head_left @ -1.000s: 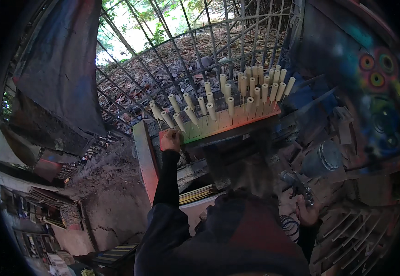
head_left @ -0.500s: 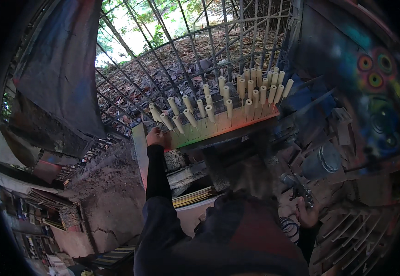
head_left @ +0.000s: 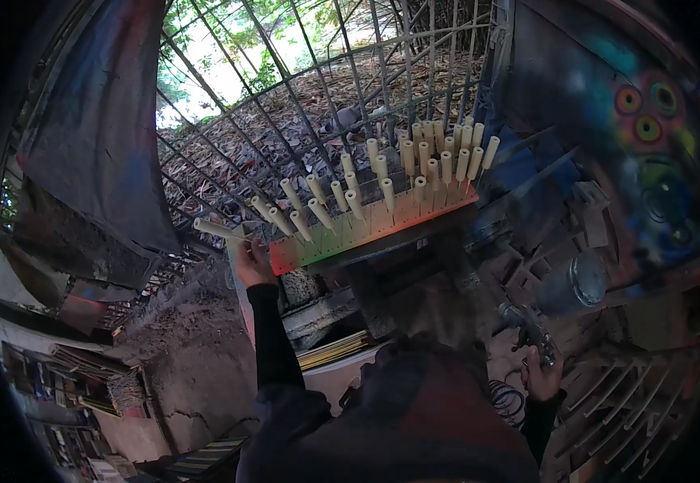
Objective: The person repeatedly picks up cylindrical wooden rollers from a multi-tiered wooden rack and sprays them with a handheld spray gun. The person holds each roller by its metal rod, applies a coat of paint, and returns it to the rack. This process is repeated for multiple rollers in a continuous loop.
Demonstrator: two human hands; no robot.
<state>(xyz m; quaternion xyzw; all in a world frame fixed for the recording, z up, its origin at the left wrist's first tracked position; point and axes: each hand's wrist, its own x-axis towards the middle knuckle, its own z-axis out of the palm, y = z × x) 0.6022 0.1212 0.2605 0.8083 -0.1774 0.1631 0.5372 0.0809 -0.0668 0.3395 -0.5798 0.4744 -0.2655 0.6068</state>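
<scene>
My left hand (head_left: 256,266) pinches the thin stick under a cream-coloured hollow cylinder (head_left: 213,229), which leans out to the left beyond the end of the board. The long board (head_left: 342,239), pierced with small holes and tinted red, green and orange, carries several similar cylinders (head_left: 388,193) upright on thin sticks, packed most densely at its right end. Down at the right, my right hand (head_left: 542,377) is closed around a metal spray gun (head_left: 536,332). Its trigger finger is not clear to see.
Behind the board stands a barred metal grille (head_left: 302,88) with dry leaves beyond. A grey bucket (head_left: 573,283) is near the spray gun. At lower right lies a slatted rack (head_left: 620,410), with a coiled hose (head_left: 507,400) beside it. A paint-stained panel (head_left: 608,153) rises on the right.
My left hand has lifted a cylinder on its stick from the board's left end and tipped it leftward. The right hand still grips the spray gun. The whole view has shifted slightly.
</scene>
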